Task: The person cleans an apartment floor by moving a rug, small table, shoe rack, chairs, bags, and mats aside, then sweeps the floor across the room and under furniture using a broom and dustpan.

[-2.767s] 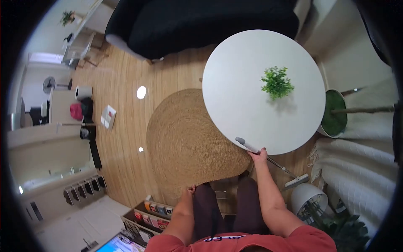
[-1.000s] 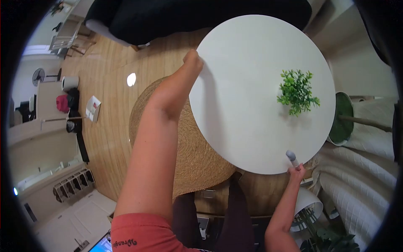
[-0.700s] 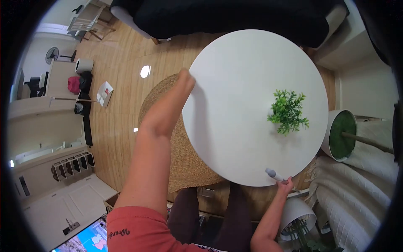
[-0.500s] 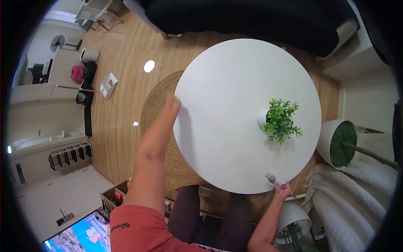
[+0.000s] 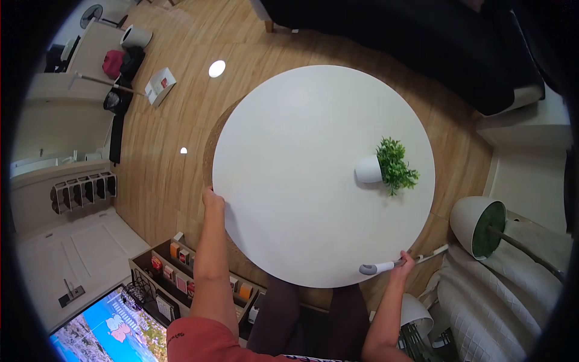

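A round white table (image 5: 301,181) fills the middle, with a green plant in a white pot (image 5: 369,169) on its right part. My left hand (image 5: 213,200) is closed on the table's left edge. Near the lower right edge, my right hand (image 5: 407,262) is wrapped round the pole of a mop (image 5: 379,267), whose grey and white handle end points left over the tabletop. The mop's flat head lies beyond the hand, near the curtain.
A dark sofa (image 5: 398,36) stands at the top right. A potted tree (image 5: 470,223), white curtain (image 5: 476,308) and another planter (image 5: 413,314) are on the right. Shelving (image 5: 163,265) and a screen (image 5: 111,326) sit lower left. A white dustpan (image 5: 160,87) lies on the floor.
The table has come down and left in view, over the woven rug, with my left hand on its edge. My left arm is drawn closer. The mop handle now points further left.
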### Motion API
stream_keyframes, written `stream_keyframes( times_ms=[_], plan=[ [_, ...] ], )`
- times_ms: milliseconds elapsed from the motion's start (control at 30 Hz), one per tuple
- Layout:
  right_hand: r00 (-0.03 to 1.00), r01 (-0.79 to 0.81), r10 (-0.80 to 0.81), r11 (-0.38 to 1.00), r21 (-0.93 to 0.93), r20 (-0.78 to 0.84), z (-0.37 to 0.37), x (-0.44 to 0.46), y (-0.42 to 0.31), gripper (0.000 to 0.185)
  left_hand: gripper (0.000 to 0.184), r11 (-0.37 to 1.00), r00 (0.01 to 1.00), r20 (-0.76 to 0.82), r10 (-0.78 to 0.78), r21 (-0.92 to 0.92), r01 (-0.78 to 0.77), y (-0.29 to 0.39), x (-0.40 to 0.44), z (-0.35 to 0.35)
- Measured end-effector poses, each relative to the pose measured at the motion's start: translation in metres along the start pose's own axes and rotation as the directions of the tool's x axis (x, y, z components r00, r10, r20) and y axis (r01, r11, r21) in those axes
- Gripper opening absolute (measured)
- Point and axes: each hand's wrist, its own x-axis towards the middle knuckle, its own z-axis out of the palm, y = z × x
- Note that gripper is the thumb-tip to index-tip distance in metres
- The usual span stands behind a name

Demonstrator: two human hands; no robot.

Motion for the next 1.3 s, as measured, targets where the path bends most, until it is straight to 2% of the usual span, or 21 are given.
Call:
stream_keyframes(
  times_ms=[133, 200, 233, 300, 333, 400, 433, 467, 533, 567, 600, 633, 700, 767, 800, 867, 967, 1033, 1167, 1233, 1300],
  plan=[
    [1.000, -0.004, 0.003, 0.997, -0.079, -0.020, 0.053, -0.036, 0.022, 0.013, 0.033, 0.999, 0.999, 0.037, -0.028, -0.031, 0.029, 0.014, 0.042, -0.049],
    [0.999, -0.020, 0.018, 0.996, -0.092, -0.030, 0.065, -0.040, 0.038, 0.016, 0.035, 0.995, 0.991, -0.101, -0.086, -0.062, 0.080, 0.027, 0.048, -0.069],
    [1.000, -0.020, 0.017, 0.994, -0.103, -0.026, 0.069, -0.042, 0.047, 0.016, 0.035, 0.994, 0.990, -0.109, -0.090, -0.069, 0.083, 0.031, 0.055, -0.083],
    [0.989, -0.145, 0.144, 0.986, -0.087, -0.019, 0.073, -0.040, 0.064, 0.021, 0.033, 0.997, 0.997, -0.045, -0.062, 0.044, 0.064, 0.032, 0.076, -0.110],
    [0.991, -0.135, 0.134, 0.987, -0.088, -0.019, 0.073, -0.040, 0.074, 0.021, 0.033, 0.997, 0.997, -0.041, -0.071, 0.041, 0.072, 0.034, 0.089, -0.123],
    [0.983, -0.180, 0.183, 0.979, -0.095, 0.015, 0.073, -0.037, 0.094, 0.025, 0.034, 0.986, 0.993, -0.044, -0.111, -0.126, 0.105, 0.030, 0.111, -0.146],
    [0.985, -0.168, 0.170, 0.981, -0.099, 0.015, 0.072, -0.036, 0.101, 0.025, 0.034, 0.984, 0.992, -0.040, -0.123, -0.132, 0.117, 0.028, 0.110, -0.151],
    [0.985, -0.166, 0.169, 0.982, -0.095, 0.033, 0.073, -0.034, 0.110, 0.027, 0.033, 0.999, 0.999, -0.035, -0.037, -0.024, 0.036, 0.027, 0.113, -0.156],
    [0.988, -0.143, 0.148, 0.986, -0.089, 0.047, 0.069, -0.034, 0.121, 0.028, 0.038, 0.995, 0.997, 0.066, 0.037, 0.095, -0.043, 0.020, 0.120, -0.166],
    [0.976, -0.203, 0.208, 0.977, -0.068, 0.065, 0.068, -0.036, 0.122, 0.031, 0.040, 0.985, 0.991, 0.116, 0.073, 0.147, -0.090, 0.018, 0.121, -0.168],
    [0.960, -0.260, 0.264, 0.964, -0.048, 0.092, 0.068, -0.036, 0.124, 0.034, 0.040, 0.999, 0.995, 0.098, -0.003, -0.031, 0.007, 0.019, 0.124, -0.167],
    [0.962, -0.247, 0.252, 0.967, -0.063, 0.107, 0.068, -0.038, 0.124, 0.036, 0.040, 0.972, 0.992, 0.094, -0.087, -0.212, 0.105, 0.020, 0.115, -0.163],
    [0.965, -0.219, 0.233, 0.969, -0.118, 0.122, 0.063, -0.032, 0.125, 0.040, 0.036, 0.958, 0.940, 0.335, -0.057, -0.247, 0.146, 0.028, 0.080, -0.157],
    [0.961, -0.211, 0.230, 0.968, -0.133, 0.153, 0.054, -0.017, 0.129, 0.040, 0.035, 0.998, 0.976, 0.220, -0.005, 0.055, -0.008, -0.011, 0.126, -0.188],
    [0.955, -0.216, 0.233, 0.971, -0.106, 0.183, 0.052, -0.009, 0.129, 0.040, 0.035, 0.993, 0.983, 0.183, -0.003, 0.118, -0.019, -0.021, 0.122, -0.181],
    [0.960, -0.210, 0.213, 0.977, -0.032, 0.181, 0.062, -0.012, 0.124, 0.038, 0.035, 0.994, 0.979, 0.202, -0.017, 0.110, -0.005, -0.035, 0.087, -0.147],
    [0.923, -0.247, 0.216, 0.967, 0.061, 0.318, 0.075, 0.035, 0.125, 0.037, 0.035, 0.989, 0.962, 0.270, -0.037, 0.147, -0.003, -0.055, 0.039, -0.096],
    [0.974, -0.174, 0.168, 0.984, 0.031, 0.150, 0.093, 0.054, 0.120, 0.025, 0.036, 0.982, 0.949, 0.310, -0.054, 0.187, -0.005, -0.064, 0.008, -0.066],
    [0.978, -0.179, 0.171, 0.982, 0.066, 0.119, 0.147, 0.051, 0.079, 0.023, 0.036, 0.966, 0.920, 0.379, -0.101, 0.260, -0.001, -0.087, -0.039, -0.029],
    [0.963, -0.235, 0.223, 0.970, 0.061, 0.153, 0.164, 0.032, 0.058, 0.024, 0.036, 0.956, 0.909, 0.401, -0.118, 0.294, -0.005, -0.102, -0.062, -0.018],
    [0.965, -0.234, 0.223, 0.969, 0.076, 0.136, 0.166, 0.061, 0.062, 0.023, 0.036, 0.947, 0.901, 0.414, -0.129, 0.322, -0.013, -0.116, -0.081, -0.010]
  ],
)
